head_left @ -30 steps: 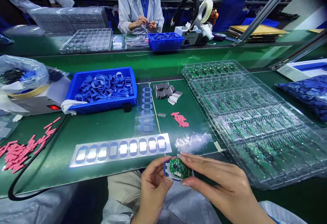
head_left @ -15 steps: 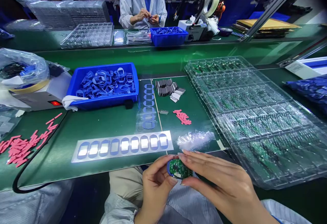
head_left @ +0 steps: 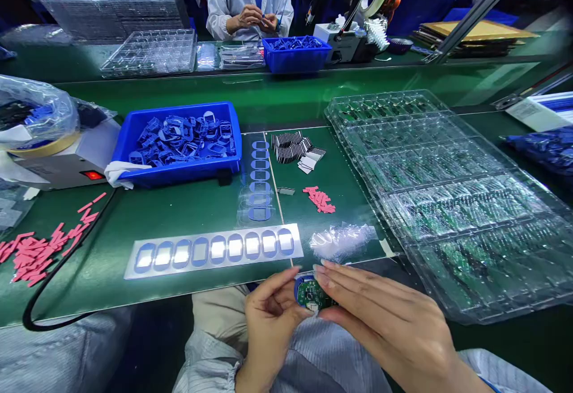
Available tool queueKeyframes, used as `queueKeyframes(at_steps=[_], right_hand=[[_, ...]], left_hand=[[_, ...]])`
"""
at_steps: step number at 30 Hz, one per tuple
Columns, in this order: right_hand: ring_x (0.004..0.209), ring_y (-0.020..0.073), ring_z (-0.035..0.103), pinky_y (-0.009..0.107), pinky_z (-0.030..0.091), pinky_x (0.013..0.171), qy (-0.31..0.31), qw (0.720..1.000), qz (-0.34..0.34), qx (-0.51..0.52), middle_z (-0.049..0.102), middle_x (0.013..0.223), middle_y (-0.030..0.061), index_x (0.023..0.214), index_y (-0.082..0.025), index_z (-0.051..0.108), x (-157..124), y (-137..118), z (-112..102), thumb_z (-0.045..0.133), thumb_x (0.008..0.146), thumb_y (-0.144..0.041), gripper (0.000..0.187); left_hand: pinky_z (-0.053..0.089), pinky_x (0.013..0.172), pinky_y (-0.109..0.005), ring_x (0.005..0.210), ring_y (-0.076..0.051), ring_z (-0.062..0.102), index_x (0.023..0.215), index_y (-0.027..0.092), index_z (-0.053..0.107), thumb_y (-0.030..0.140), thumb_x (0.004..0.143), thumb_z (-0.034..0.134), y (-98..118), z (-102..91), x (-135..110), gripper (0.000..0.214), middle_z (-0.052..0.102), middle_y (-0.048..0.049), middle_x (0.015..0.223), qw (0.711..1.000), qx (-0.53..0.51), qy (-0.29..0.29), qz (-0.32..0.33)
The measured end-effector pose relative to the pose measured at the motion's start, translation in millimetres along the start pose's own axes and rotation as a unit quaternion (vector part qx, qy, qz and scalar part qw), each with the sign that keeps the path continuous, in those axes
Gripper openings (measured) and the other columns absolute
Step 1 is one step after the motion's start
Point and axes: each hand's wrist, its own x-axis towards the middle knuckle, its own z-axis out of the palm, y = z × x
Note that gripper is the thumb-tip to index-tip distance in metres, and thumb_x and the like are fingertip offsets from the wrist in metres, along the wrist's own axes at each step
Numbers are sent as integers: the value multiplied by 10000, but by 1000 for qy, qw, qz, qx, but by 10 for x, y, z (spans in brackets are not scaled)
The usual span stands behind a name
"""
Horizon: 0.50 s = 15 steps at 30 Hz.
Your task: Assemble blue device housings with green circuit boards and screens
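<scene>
Between my two hands is a small green circuit board [head_left: 310, 295] set in a blue plastic frame, held over my lap just off the table's front edge. My left hand [head_left: 269, 315] is closed on its left side, thumb below and fingers behind. My right hand [head_left: 389, 315] grips the right side, its fingers across the top and its thumb underneath, hiding that end. Just beyond lies a white strip [head_left: 129, 269] bearing a row of blue-rimmed oval stickers. Crumpled clear film [head_left: 340, 241] lies behind my right hand.
A blue bin [head_left: 179, 173] of blue plastic frames stands back left. Clear trays [head_left: 452, 202] of circuit boards fill the right side. Pink strips [head_left: 319, 199], black-and-white pieces [head_left: 290, 146] and a black cable [head_left: 33, 303] lie on the table. A co-worker [head_left: 248, 5] sits opposite.
The view has shifted slightly, so the table sits a little higher. The board has tilted a little in its frame, and my left fingertips have moved away from its upper edge.
</scene>
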Motion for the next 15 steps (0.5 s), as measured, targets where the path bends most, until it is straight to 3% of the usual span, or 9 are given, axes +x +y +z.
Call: queueKeyframes(at_steps=[5,8,11,15], right_hand=[[1033,234,661,338,595,864,7,997,-41,-62,711,1067,90,1098,-105,647,-118,-9,80,665,792,-86,307],[1005,220,676,324,589,869,13,998,-24,-52,718,1060,64,1148,-145,626,-153,-40,120,676,785,-90,370],[930,199,703,282,601,817,33,993,95,69,722,1054,63,1197,-187,590,-151,-66,156,682,807,-195,401],[701,155,718,199,609,605,23,920,295,256,739,864,33,1012,-219,664,-117,-72,202,667,813,-310,219]], left_hand=[[588,559,-179,593,-176,735,781,250,785,240,579,843,67,-31,-10,211,783,-55,702,999,12,7,-44],[592,576,-180,588,-164,731,751,252,786,274,620,818,118,-22,-7,136,784,-46,715,998,29,39,-48],[598,617,-190,647,-170,741,794,285,782,240,681,777,157,-39,-3,122,788,-32,768,997,72,17,-31],[584,700,-176,745,-155,742,876,340,763,191,722,740,208,-55,6,215,789,-2,820,985,163,-22,55]])
